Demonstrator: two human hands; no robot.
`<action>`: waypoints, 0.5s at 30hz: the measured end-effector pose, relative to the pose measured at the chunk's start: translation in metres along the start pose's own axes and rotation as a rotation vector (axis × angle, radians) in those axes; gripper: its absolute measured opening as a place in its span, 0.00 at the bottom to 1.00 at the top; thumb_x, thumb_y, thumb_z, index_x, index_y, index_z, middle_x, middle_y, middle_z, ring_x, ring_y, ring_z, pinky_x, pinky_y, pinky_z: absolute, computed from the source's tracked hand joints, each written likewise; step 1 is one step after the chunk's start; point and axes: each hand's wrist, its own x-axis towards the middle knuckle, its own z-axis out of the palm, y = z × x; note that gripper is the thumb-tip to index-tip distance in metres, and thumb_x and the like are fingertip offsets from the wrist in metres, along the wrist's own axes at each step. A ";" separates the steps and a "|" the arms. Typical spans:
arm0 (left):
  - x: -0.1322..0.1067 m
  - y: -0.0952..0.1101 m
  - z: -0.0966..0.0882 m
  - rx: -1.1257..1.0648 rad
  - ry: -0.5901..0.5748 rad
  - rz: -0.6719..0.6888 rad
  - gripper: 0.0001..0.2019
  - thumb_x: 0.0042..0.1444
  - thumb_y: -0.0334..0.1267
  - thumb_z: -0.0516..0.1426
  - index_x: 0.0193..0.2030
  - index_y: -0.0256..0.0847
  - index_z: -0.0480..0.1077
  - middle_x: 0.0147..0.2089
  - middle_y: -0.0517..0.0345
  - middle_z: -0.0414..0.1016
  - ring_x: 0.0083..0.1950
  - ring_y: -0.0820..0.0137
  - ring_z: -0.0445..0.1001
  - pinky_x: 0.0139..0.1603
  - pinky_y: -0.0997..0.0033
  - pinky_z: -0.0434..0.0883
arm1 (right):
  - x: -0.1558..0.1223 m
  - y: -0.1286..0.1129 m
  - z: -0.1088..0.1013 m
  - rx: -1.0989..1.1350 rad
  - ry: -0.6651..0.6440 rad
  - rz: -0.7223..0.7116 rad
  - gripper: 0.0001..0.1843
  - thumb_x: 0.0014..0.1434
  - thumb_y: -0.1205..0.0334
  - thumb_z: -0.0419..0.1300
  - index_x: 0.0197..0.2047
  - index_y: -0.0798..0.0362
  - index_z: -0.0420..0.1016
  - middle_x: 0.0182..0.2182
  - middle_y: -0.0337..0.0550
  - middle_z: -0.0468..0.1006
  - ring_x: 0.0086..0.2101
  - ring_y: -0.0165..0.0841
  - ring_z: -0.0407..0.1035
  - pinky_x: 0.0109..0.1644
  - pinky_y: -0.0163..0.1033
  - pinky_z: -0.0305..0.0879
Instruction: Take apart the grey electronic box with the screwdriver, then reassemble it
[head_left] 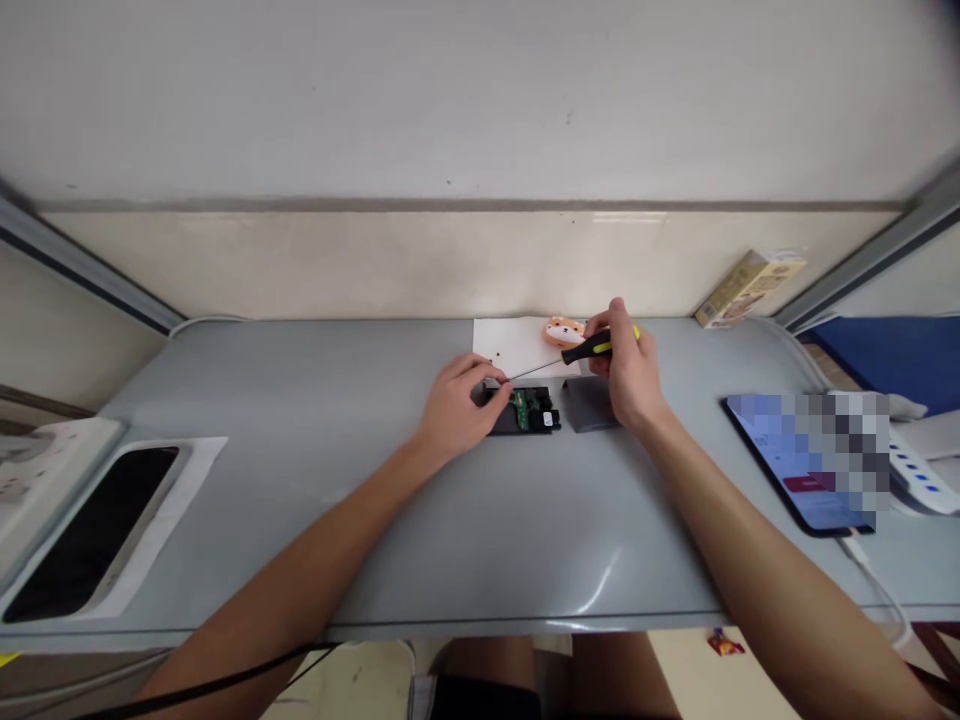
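One long grey desk [262, 520] fills the view, a cardboard box [750, 290] tilted against its back wall [300, 265]. At right lies a tablet [795, 465] with a pixelated screen, just beside a white power strip [919, 470]; at left, a dark-screened device [90, 530] sits on a white sheet [202, 480]. At centre, the left hand [457, 405] lies over a dark casing [502, 426] holding a green circuit board [521, 408], near the desk's back edge. Its fingers curve across the casing, but whether they clamp it cannot be told. The right hand [630, 365] is closed round the black-and-yellow handle of a screwdriver [596, 345], whose thin shaft points toward the board, its tip hidden by the left hand. A grey flat case [589, 405] lies beside the board, below a white card [510, 345] and an orange toy [564, 332]. The board probably weighs little but may be fragile, so the casing's edges look the safest hold.
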 end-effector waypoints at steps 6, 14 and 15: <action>-0.001 -0.001 0.001 -0.013 0.023 0.032 0.02 0.64 0.36 0.61 0.39 0.45 0.75 0.42 0.59 0.76 0.47 0.67 0.76 0.54 0.62 0.72 | 0.000 0.000 0.000 0.007 -0.005 -0.002 0.33 0.61 0.27 0.53 0.27 0.51 0.69 0.22 0.35 0.59 0.21 0.26 0.51 0.22 0.35 0.47; -0.001 0.005 -0.001 -0.006 0.031 0.004 0.03 0.65 0.36 0.59 0.39 0.45 0.74 0.43 0.57 0.76 0.49 0.66 0.77 0.54 0.61 0.73 | 0.001 0.000 -0.002 -0.014 -0.015 0.024 0.36 0.59 0.24 0.52 0.27 0.51 0.70 0.22 0.36 0.59 0.21 0.26 0.52 0.22 0.36 0.47; -0.001 0.005 -0.002 -0.004 0.030 0.004 0.03 0.65 0.36 0.59 0.39 0.45 0.74 0.43 0.57 0.76 0.49 0.66 0.77 0.54 0.61 0.73 | 0.001 0.000 -0.002 -0.016 -0.006 0.024 0.35 0.59 0.24 0.53 0.27 0.51 0.70 0.22 0.36 0.59 0.21 0.26 0.52 0.22 0.35 0.47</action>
